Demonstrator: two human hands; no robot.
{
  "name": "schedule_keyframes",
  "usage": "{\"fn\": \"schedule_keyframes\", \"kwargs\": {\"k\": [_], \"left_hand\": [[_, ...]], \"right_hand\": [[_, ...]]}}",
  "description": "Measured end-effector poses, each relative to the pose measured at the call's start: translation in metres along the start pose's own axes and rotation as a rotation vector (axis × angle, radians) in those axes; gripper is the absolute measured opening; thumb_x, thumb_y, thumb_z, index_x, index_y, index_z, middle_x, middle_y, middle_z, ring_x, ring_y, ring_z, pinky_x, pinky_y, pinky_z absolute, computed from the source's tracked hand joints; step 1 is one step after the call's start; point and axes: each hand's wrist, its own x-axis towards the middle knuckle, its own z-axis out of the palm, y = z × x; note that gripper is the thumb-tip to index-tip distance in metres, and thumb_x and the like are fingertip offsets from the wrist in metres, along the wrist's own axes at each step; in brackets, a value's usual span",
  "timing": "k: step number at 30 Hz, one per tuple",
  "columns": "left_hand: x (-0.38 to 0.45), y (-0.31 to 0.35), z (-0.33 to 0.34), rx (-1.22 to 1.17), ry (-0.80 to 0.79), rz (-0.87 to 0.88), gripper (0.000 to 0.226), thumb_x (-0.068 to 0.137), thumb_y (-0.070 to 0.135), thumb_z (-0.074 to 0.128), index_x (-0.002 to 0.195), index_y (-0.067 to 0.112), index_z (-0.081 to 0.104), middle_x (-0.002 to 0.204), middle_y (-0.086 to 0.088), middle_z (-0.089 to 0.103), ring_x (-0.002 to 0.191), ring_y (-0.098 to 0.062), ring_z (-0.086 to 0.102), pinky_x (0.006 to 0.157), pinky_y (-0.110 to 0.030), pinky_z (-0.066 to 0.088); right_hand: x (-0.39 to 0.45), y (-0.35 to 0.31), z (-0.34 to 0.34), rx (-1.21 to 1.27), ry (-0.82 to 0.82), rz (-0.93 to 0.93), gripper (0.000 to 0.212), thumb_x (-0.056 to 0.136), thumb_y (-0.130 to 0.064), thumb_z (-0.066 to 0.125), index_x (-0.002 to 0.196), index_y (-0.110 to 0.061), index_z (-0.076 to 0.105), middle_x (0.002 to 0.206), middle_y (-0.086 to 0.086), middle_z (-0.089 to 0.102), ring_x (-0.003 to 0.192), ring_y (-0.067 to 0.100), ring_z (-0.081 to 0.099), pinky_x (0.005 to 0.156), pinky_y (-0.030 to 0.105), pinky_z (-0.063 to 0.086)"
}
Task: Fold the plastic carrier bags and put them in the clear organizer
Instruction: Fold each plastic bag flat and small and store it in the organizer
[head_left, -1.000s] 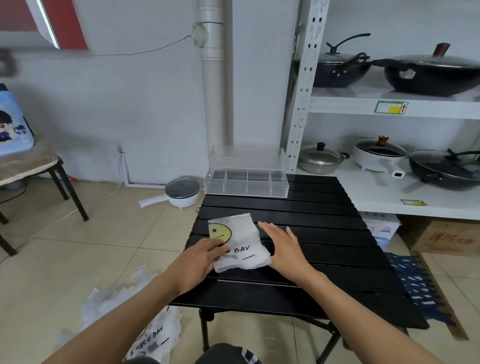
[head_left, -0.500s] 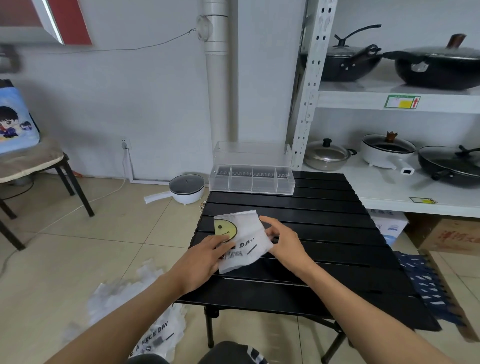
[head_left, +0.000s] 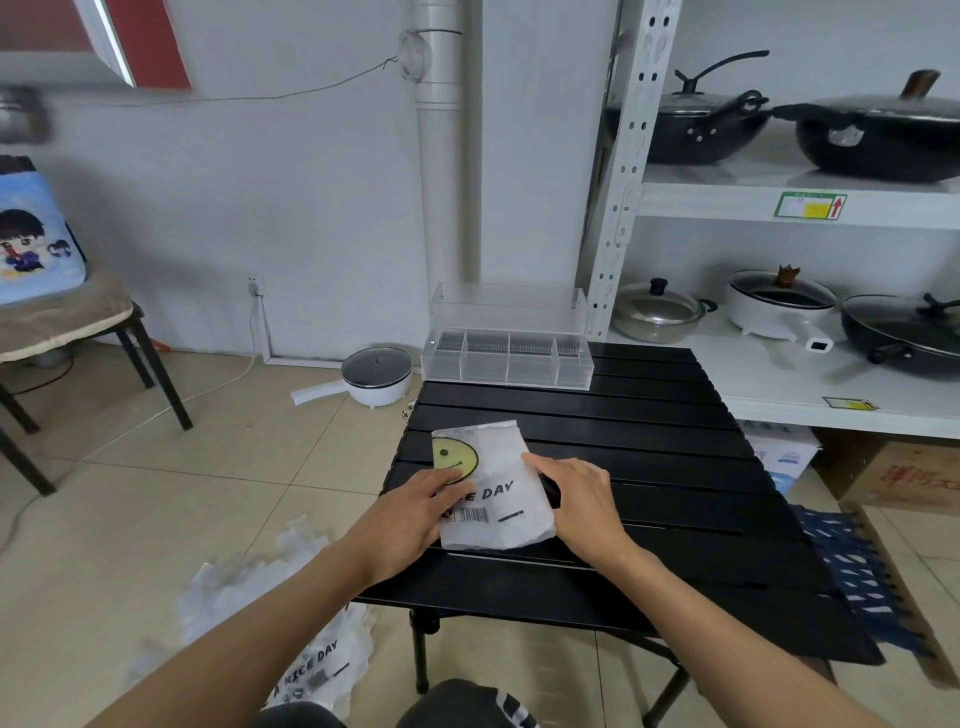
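A folded carrier bag (head_left: 491, 486) is laid flat on the near left part of the black slatted table (head_left: 649, 467). It is held from both sides. The left hand (head_left: 415, 512) is placed on the bag's left edge, with its fingertips resting over the lower part of the printed yellow smiley face. The right hand (head_left: 576, 499) is set against the bag's right edge, fingers extended along it. The fingers of both hands are seen nearly straight and pressed onto the plastic; no curled grasp is shown.

The step in hand is judged to be the flattening of the folded packet. For a good result, trapped air is to be pressed out toward the open edge, the edges are to be aligned, and the creases are to be pressed firmly, since thin film is likely to spring open. The packet should be made narrow enough for one compartment.

The clear organizer (head_left: 506, 358) is positioned at the far edge of the table, well apart from the bag; four compartments are visible, all apparently unfilled. Further unfolded bags (head_left: 270, 623) are left on the floor at the left.

On the held bag, "DAY" and a barcode can be read. On a floor bag, "A NICE DAY" is legible.
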Motion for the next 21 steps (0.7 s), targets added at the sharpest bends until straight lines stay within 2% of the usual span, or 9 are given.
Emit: {"fn": "schedule_keyframes", "kwargs": {"k": [2,5,9,13,17,21], "left_hand": [[0.0001,0.0007,-0.0009,0.005,-0.002,-0.002,0.057,0.099,0.023,0.044,0.152,0.027,0.021,0.158,0.002,0.017,0.145,-0.017,0.017,0.114,-0.029,0.025],[-0.0005,0.0008,-0.0011,-0.006,0.002,-0.005,0.056,0.1,0.025,0.041,0.152,0.027,0.02,0.159,0.002,0.017,0.145,-0.016,0.016,0.115,-0.028,0.022],[-0.0008,0.0007,-0.0009,-0.007,-0.003,-0.009,0.056,0.1,0.025,0.041,0.152,0.028,0.019,0.159,0.003,0.017,0.145,-0.015,0.017,0.115,-0.028,0.023],[-0.0005,0.0019,-0.0021,-0.011,-0.013,-0.015,0.057,0.1,0.024,0.042,0.152,0.027,0.02,0.158,0.003,0.017,0.145,-0.015,0.018,0.115,-0.028,0.024],[0.0,0.0015,-0.0025,-0.008,-0.017,-0.018,0.06,0.098,0.02,0.045,0.152,0.029,0.019,0.158,0.004,0.018,0.143,-0.015,0.019,0.114,-0.028,0.024],[0.0032,0.0012,0.002,-0.063,0.028,-0.011,0.057,0.095,0.018,0.047,0.149,0.027,0.03,0.153,0.005,0.029,0.139,-0.015,0.027,0.113,-0.027,0.024]], "right_hand": [[-0.0028,-0.0012,-0.0037,-0.034,-0.029,-0.005,0.061,0.088,-0.046,0.065,0.143,-0.033,0.043,0.135,-0.006,0.052,0.133,0.01,0.034,0.119,0.035,0.007],[-0.0058,0.0012,-0.0038,-0.161,0.028,-0.082,0.06,0.089,-0.045,0.062,0.144,-0.033,0.042,0.145,-0.009,0.046,0.137,0.007,0.033,0.121,0.041,-0.003],[-0.0077,-0.0016,-0.0055,-0.193,0.062,-0.05,0.06,0.089,-0.048,0.062,0.143,-0.03,0.043,0.146,-0.009,0.046,0.138,0.007,0.036,0.121,0.046,0.0],[-0.0082,-0.0016,-0.0032,-0.159,0.037,-0.074,0.051,0.09,-0.042,0.064,0.138,-0.033,0.049,0.138,-0.011,0.055,0.134,0.003,0.041,0.121,0.037,-0.007],[-0.0089,-0.0037,-0.0043,-0.102,0.001,-0.064,0.054,0.092,-0.036,0.063,0.142,-0.029,0.045,0.14,-0.008,0.054,0.135,0.003,0.04,0.122,0.036,-0.006],[-0.0091,-0.003,-0.0055,-0.138,-0.017,-0.105,0.055,0.091,-0.033,0.064,0.142,-0.03,0.044,0.143,-0.009,0.049,0.137,0.005,0.037,0.122,0.037,-0.003]]}}
